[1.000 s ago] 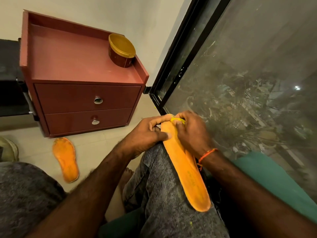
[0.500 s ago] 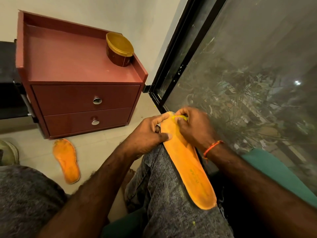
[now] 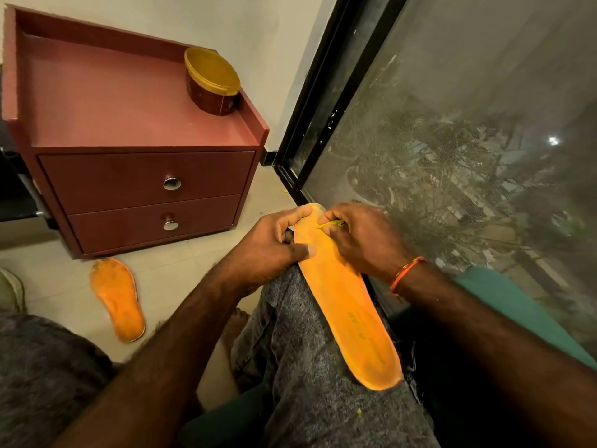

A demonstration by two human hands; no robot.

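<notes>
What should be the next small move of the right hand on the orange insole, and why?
Probably pull the yellow strip slowly away from the insole. The right hand pinches that strip at the insole's far end, and the left hand grips the same end while the insole lies along the knee, so it seems steady enough for a gentle peel.

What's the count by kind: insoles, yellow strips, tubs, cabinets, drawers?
Insoles: 2, insole on the knee, insole on the floor
Yellow strip, pinched by right hand: 1
Tub: 1
Cabinet: 1
Drawers: 2, upper drawer, lower drawer
Total: 7
</notes>
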